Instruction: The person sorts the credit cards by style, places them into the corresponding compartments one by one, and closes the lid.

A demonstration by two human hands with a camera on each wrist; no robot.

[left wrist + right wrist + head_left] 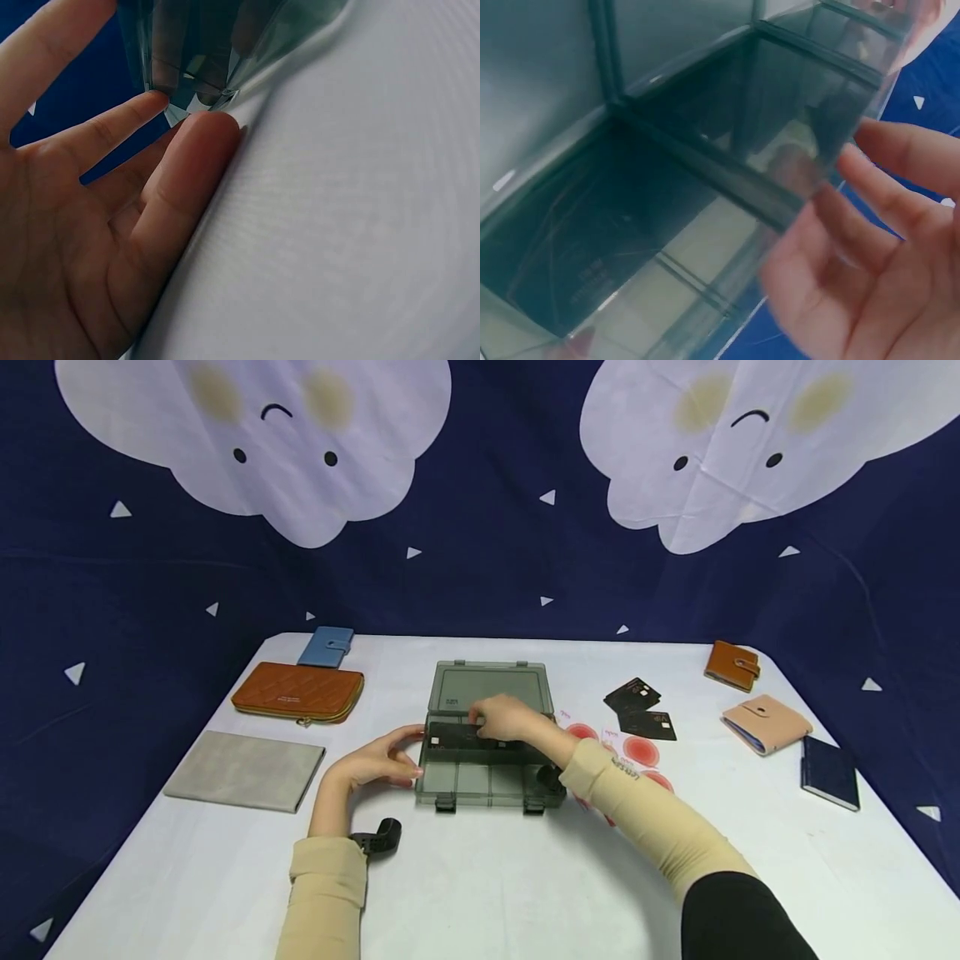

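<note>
On the white table (480, 893) before the dark blue cloud backdrop, I am steadying the smoky translucent plastic compartment box (487, 777) at centre with my left hand's (375, 764) straight fingers; my right hand (506, 718) is pinching a black card (468, 739) inside. It looks light, rigid and slick, best held by its walls.

**Around your work area**

On your left you see a blue wallet (326, 646), a long orange zip wallet (298, 692) and a grey pouch (244, 770). On your right lie two black cards (640, 710), a brown wallet (732, 665), a pink wallet (765, 723) and a navy booklet (829, 772).
</note>
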